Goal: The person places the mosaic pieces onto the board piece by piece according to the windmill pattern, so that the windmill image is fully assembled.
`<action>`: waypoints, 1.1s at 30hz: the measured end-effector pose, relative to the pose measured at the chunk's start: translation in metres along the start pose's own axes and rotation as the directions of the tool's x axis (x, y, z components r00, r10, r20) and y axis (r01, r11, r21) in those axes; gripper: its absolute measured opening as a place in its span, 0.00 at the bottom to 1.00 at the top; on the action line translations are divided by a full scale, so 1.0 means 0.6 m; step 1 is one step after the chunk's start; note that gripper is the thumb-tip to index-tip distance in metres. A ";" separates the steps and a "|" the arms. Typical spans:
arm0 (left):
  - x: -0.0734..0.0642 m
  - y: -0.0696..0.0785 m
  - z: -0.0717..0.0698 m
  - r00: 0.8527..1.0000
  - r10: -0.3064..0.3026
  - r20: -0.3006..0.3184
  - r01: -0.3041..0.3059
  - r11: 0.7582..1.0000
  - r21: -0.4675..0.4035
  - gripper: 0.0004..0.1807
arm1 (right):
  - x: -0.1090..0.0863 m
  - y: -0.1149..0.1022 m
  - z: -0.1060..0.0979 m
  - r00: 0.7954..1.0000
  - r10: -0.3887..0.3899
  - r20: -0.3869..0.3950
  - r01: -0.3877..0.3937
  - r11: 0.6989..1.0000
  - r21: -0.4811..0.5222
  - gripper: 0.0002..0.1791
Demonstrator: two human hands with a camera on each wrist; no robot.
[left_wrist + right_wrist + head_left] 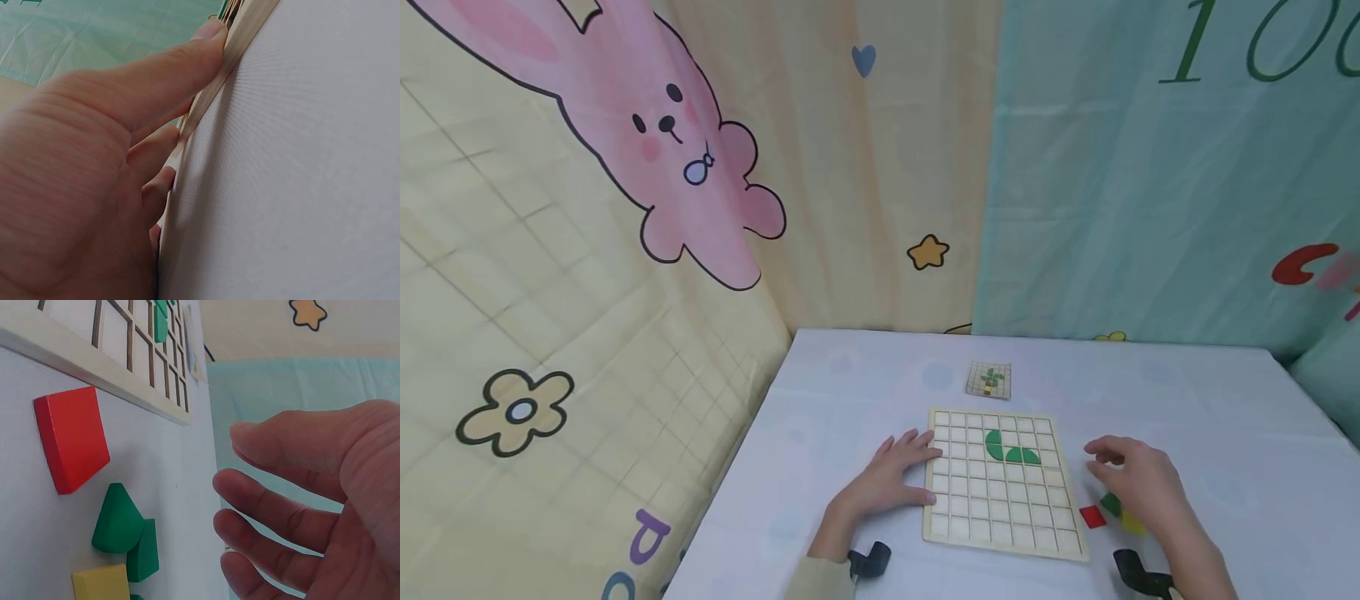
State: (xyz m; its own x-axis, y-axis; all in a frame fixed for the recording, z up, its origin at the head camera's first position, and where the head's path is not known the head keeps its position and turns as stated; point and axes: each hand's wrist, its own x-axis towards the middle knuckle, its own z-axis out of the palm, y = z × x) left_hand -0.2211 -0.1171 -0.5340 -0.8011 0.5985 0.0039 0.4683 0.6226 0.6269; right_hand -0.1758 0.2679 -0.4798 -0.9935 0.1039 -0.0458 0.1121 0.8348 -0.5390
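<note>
A pale wooden grid board lies flat on the table, with several green curved pieces set in its upper cells. My left hand rests at the board's left edge, fingers spread and thumb against the rim, as the left wrist view also shows. Right of the board, my right hand hovers over loose blocks with nothing between its loosely bent fingers. Below it lie a red block, green blocks with a rounded side showing, and a yellow block, partly hidden by the hand in the head view.
Behind the board lies a small pattern card showing a grid with green, red and yellow shapes. The white-covered table meets printed curtains at the back and left. Black straps sit at both wrists.
</note>
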 end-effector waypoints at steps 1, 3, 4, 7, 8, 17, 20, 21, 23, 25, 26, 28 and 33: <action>-0.001 0.000 0.001 1.000 0.000 0.000 0.000 1.000 0.001 0.40 | -0.002 0.003 -0.001 1.000 -0.008 0.002 0.008 1.000 -0.001 0.17; -0.005 0.001 0.002 1.000 -0.001 -0.003 0.001 1.000 0.001 0.40 | -0.007 0.007 -0.003 1.000 -0.023 0.005 0.023 1.000 -0.003 0.17; -0.003 0.002 0.001 1.000 -0.001 -0.008 0.001 1.000 0.004 0.40 | -0.006 0.009 -0.005 1.000 -0.031 0.002 0.031 1.000 -0.006 0.18; -0.002 0.001 -0.001 1.000 -0.007 -0.011 0.007 1.000 0.005 0.40 | -0.006 0.011 -0.010 0.999 -0.029 0.015 0.029 1.000 -0.006 0.18; -0.002 0.000 -0.001 1.000 -0.007 -0.013 0.007 1.000 0.004 0.40 | -0.006 0.013 -0.011 1.000 -0.024 0.019 0.024 1.000 -0.008 0.19; -0.001 0.001 0.001 1.000 -0.023 -0.002 0.023 1.000 0.005 0.41 | -0.012 0.033 -0.012 0.995 0.062 0.076 -0.062 0.998 -0.007 0.22; -0.001 0.001 0.002 1.000 -0.025 0.001 0.025 1.000 0.007 0.41 | -0.014 0.043 -0.010 0.993 0.076 0.095 -0.076 0.997 -0.007 0.22; -0.001 0.000 0.002 1.000 -0.025 0.003 0.025 1.000 0.008 0.41 | -0.014 0.046 -0.009 0.992 0.078 0.102 -0.077 0.997 -0.010 0.22; -0.001 0.000 0.003 1.000 -0.029 0.007 0.029 0.999 0.015 0.41 | -0.014 0.052 -0.009 0.991 0.069 0.118 -0.067 0.998 -0.020 0.21; -0.001 -0.002 0.005 0.999 -0.031 0.008 0.031 0.999 0.022 0.40 | -0.013 0.056 -0.009 0.988 0.060 0.139 -0.056 0.998 -0.029 0.21; -0.001 -0.002 0.005 0.999 -0.031 0.009 0.031 0.999 0.024 0.41 | -0.013 0.057 -0.010 0.988 0.054 0.147 -0.049 0.998 -0.036 0.21; 0.001 -0.003 0.006 0.999 -0.032 0.010 0.032 0.999 0.029 0.41 | -0.011 0.061 -0.010 0.985 0.042 0.168 -0.034 0.998 -0.047 0.21; 0.003 -0.002 0.004 0.999 -0.036 0.001 0.036 0.999 0.026 0.41 | -0.008 0.068 -0.010 0.981 0.038 0.190 -0.024 0.997 -0.072 0.20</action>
State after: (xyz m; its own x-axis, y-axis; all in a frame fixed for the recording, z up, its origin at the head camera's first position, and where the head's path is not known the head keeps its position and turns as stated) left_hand -0.2219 -0.1155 -0.5368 -0.8168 0.5765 -0.0194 0.4488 0.6563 0.6065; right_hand -0.1662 0.3043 -0.4965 -0.9739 0.0306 -0.2251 0.1371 0.8690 -0.4754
